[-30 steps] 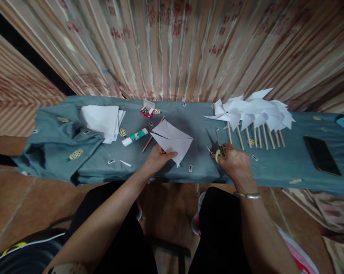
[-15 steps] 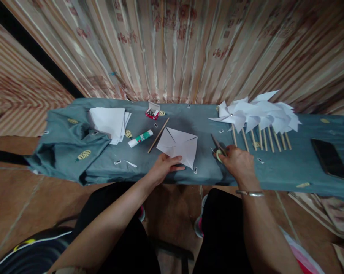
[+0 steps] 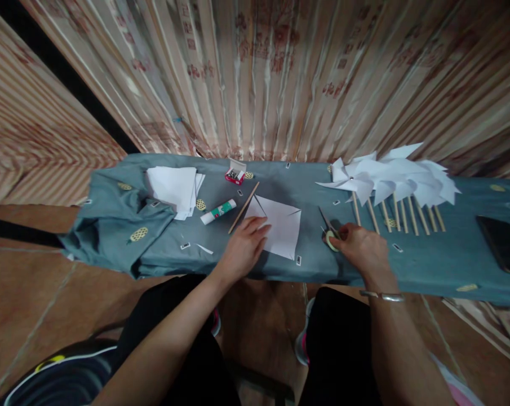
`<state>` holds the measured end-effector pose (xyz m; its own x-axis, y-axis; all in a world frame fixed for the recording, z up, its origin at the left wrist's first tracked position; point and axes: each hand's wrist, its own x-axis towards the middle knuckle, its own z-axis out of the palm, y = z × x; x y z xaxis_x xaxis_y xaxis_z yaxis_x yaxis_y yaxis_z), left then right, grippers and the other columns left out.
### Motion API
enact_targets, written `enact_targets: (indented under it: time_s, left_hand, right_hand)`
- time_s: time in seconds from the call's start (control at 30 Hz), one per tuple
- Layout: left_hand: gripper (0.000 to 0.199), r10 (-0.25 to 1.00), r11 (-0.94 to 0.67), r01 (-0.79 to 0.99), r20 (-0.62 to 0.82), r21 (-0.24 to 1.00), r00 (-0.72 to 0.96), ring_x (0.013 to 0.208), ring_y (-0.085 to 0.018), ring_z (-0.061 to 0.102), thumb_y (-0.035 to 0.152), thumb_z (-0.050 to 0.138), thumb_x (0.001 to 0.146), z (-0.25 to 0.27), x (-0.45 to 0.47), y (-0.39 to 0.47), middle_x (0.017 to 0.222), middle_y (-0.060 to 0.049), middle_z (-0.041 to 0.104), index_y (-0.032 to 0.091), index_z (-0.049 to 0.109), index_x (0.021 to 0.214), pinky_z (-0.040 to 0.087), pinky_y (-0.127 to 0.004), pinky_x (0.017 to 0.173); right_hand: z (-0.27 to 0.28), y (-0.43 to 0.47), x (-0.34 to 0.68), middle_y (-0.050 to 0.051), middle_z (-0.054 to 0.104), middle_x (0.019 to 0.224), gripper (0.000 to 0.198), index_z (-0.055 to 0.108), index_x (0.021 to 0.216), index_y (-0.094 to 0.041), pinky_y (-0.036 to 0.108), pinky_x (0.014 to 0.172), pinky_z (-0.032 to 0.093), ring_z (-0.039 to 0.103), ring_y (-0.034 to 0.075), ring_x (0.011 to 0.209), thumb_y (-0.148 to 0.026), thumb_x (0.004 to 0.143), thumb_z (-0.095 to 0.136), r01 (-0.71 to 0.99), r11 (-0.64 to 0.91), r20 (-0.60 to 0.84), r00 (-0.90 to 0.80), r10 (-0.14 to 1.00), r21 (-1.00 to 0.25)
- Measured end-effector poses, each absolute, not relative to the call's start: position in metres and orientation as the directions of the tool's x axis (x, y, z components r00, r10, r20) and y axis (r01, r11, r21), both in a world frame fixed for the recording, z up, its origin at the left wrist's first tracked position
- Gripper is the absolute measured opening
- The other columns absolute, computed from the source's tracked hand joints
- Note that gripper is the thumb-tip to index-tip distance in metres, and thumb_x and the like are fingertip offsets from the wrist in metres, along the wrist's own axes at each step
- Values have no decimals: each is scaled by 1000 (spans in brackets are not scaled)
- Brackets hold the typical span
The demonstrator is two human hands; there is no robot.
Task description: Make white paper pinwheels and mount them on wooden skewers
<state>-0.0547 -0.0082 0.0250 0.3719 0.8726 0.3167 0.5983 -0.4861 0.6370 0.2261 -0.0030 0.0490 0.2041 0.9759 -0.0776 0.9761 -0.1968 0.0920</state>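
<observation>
A square of white paper lies on the cloth-covered table, with slits running in from its corners. My left hand rests over its left side, fingers stretched out and touching the sheet, hiding that corner. To the right, my right hand is closed on the pale green handles of a pair of scissors. The blades are slightly apart and point up and left, clear of the paper. A thin wooden stick lies just left of the square, beside a glue stick.
Finished paper pinwheels on sticks overlap at the back right. A stack of white paper is at the left. Behind the glue stick sits a small open red box of metal pins. A phone lies far right; a paper scrap is near the front.
My left hand has shifted from the paper's lower edge up to its left side, fingers now stretched over it. The scissors stay in my right hand. The whole view has shifted slightly.
</observation>
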Motion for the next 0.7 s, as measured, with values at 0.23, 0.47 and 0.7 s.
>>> enact_targets:
  time_s: [0.23, 0.47, 0.7]
  left_hand:
    - [48, 835, -539, 746, 130, 391, 535, 143, -30, 40, 31, 55, 94, 6, -29, -11, 147, -21, 50, 7, 53, 136, 34, -48, 117]
    - [51, 830, -550, 753, 131, 361, 543, 142, -29, 40, 34, 56, 95, 4, -34, -15, 148, -18, 50, 6, 51, 137, 32, -45, 119]
    - [43, 825, -563, 711, 243, 421, 510, 134, -29, 50, 26, 57, 93, 19, -44, -11, 139, -18, 57, 7, 54, 132, 41, -45, 113]
  right_hand:
    - [41, -9, 244, 11, 77, 88, 32, 72, 100, -19, 33, 60, 45, 73, 30, 78, -45, 86, 60, 991, -124, -60, 121, 991, -49]
    - [55, -3, 207, 10, 79, 87, 33, 75, 102, -20, 33, 63, 51, 74, 27, 72, -41, 91, 51, 968, 52, 218, 3, 976, -245]
    - [66, 38, 131, 10, 78, 99, 26, 74, 101, -20, 35, 76, 54, 74, 27, 85, -28, 93, 51, 867, 347, 181, -300, 937, -357]
